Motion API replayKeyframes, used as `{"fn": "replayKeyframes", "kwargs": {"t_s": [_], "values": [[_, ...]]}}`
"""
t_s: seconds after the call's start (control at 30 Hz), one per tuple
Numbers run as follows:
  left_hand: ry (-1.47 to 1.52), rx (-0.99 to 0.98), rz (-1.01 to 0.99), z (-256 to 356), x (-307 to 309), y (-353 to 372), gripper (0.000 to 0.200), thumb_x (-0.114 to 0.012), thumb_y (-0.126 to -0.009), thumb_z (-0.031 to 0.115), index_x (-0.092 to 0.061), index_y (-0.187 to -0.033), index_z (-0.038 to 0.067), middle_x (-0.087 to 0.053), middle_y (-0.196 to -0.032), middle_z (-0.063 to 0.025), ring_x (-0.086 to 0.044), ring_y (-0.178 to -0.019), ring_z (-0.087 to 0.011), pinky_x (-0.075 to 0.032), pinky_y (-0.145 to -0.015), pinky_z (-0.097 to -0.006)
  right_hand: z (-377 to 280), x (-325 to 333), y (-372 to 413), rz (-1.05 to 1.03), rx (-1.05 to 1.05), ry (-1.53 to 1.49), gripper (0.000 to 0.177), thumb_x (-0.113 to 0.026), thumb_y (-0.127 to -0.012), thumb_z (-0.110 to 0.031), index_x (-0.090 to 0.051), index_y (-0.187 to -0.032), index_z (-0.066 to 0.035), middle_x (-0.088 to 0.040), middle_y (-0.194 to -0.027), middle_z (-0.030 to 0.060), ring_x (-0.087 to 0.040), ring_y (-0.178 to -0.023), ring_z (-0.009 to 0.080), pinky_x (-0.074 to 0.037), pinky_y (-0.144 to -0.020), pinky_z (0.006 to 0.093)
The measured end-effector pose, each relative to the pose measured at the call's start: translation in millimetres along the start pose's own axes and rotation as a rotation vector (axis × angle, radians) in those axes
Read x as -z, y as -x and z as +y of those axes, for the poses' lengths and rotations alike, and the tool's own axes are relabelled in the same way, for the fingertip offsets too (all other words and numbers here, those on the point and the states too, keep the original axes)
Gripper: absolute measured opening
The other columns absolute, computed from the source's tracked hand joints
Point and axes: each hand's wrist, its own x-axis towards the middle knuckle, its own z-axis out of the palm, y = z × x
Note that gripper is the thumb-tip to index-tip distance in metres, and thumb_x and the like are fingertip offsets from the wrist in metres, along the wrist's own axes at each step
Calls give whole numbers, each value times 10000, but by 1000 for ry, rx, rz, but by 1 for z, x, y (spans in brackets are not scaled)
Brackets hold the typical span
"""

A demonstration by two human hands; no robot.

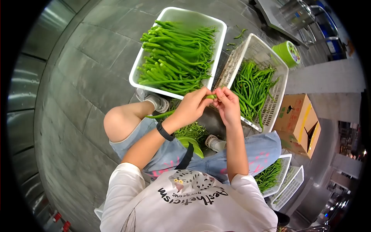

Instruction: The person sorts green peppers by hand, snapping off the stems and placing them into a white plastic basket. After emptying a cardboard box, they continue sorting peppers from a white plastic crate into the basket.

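Note:
Both of my hands meet over my knees and pinch one long green pepper (211, 96) between them. My left hand (192, 105) holds its body, which trails down to the left under my wrist. My right hand (228, 104) grips the stem end with its fingertips. A black band sits on my left wrist. Just beyond my hands a white tray (136, 69) is heaped with long green peppers (176, 54). To its right a white slatted basket (279, 83) holds more green peppers (253, 87).
A green bowl (192, 144) with pepper scraps sits between my feet. A cardboard box (298, 123) stands at the right, with more white baskets (284, 181) of peppers below it. A green tub (286, 52) is beyond the basket. The floor is grey tile.

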Motion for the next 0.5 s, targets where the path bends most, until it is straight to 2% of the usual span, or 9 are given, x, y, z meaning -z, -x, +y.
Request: {"fn": "replayKeyframes", "kwargs": {"t_s": [0.07, 0.1, 0.17, 0.23, 0.27, 0.3, 0.37, 0.43, 0.5], "values": [[-16, -33, -91, -5, -2, 1, 122, -558, -867, 63, -535, -968, -1, -617, -771, -95, -607, -676, -162, -458, -621, -272, 0, 12, 6, -52, -80, -197, 164, -554, -914, -156, -555, -827, -16, -532, -714, 10, -460, -592, 89, -361, -542, 208], [38, 58, -181, -6, -1, 1, 102, -541, -887, 65, -536, -976, 16, -608, -789, -75, -596, -711, -140, -465, -648, -263, 3, 18, 10, -76, -117, -297, 162, -549, -914, -155, -558, -836, -14, -524, -712, 13, -458, -591, 98, -356, -541, 213], [278, 69, -74, -17, -4, -1, 113, -512, -928, 121, -535, -1007, 43, -593, -830, -51, -584, -761, -135, -465, -699, -249, 14, 29, 19, 0, -80, -270, 144, -573, -897, -152, -566, -828, -26, -522, -699, 2, -450, -592, 81, -341, -529, 207], [423, 38, 45, -19, 11, -11, 159, -466, -963, 196, -505, -1057, 74, -575, -895, -49, -572, -845, -149, -475, -772, -299, 24, 42, 34, 81, -108, 276, 154, -609, -878, -170, -579, -789, -48, -508, -650, -33, -440, -562, 55, -342, -507, 207], [600, 50, 140, -17, 20, -17, 184, -451, -965, 224, -491, -1079, 85, -566, -929, -58, -560, -890, -158, -473, -827, -362, 51, 62, 38, 13, 20, 482, 155, -650, -844, -179, -601, -797, -39, -513, -632, -52, -448, -561, 27, -368, -521, 186], [773, 70, 239, -17, 30, -21, 210, -437, -968, 253, -477, -1101, 96, -558, -963, -67, -548, -934, -167, -471, -882, -424, 53, 65, 50, -11, -12, 754, 204, -684, -792, -185, -623, -883, -14, -598, -674, 11, -558, -588, 99, -447, -571, 239], [1008, 46, 452, -30, 53, -30, 189, -425, -967, 246, -468, -1099, 117, -543, -1085, -100, -496, -1105, -222, -397, -973, -574, 66, 92, 67, -205, -132, 1061, 341, -703, -740, -218, -624, -1011, -27, -664, -756, 87, -641, -665, 208, -499, -639, 309], [1069, 42, 653, -33, 69, -39, 161, -418, -967, 224, -477, -1077, 123, -497, -1245, -126, -405, -1247, -273, -304, -1024, -633, 61, 114, 75, -201, -148, 1139, 397, -697, -735, -241, -608, -1068, -43, -669, -779, 116, -650, -705, 258, -508, -668, 338], [1057, 7, 686, -63, 86, -46, 140, -409, -968, 204, -474, -1051, 111, -416, -1359, -140, -331, -1313, -297, -265, -1049, -628, 39, 132, 77, -110, -205, 1151, 421, -671, -751, -260, -594, -1104, -44, -672, -773, 122, -656, -710, 265, -514, -684, 333]]}}
